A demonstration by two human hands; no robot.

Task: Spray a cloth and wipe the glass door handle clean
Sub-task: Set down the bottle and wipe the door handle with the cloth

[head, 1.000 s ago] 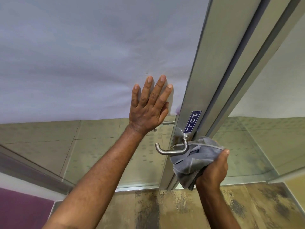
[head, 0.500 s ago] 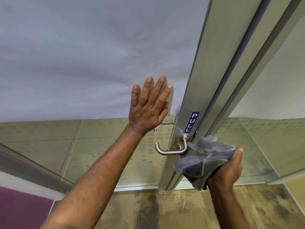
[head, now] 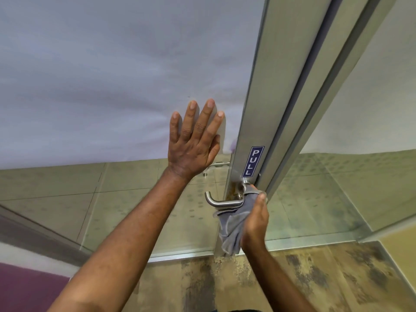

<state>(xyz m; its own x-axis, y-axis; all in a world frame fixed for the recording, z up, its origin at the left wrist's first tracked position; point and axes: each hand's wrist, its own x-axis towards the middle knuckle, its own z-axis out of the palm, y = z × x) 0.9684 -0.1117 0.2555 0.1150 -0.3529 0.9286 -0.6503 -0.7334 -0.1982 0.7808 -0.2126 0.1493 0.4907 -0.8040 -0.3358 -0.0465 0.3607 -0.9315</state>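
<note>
A brushed steel lever handle [head: 221,202] juts left from the metal stile [head: 263,122] of the glass door. My right hand [head: 255,221] grips a grey cloth [head: 231,228] and holds it against the handle's base, just under the blue PULL sticker [head: 253,161]. The cloth's loose end hangs down below my hand. My left hand [head: 194,140] lies flat on the frosted glass panel [head: 112,75], fingers spread and straight, left of the stile. Rust-coloured grime shows on the stile behind the handle's base.
A second glass panel [head: 360,188] stands to the right of the door frame. The lower glass is clear and shows tiled floor beyond. Mottled brown flooring [head: 315,278] lies below me. A purple surface [head: 27,289] fills the bottom left corner.
My right hand drew the cloth away to the right, then brought it back against the handle's base. My left hand has stayed flat on the glass.
</note>
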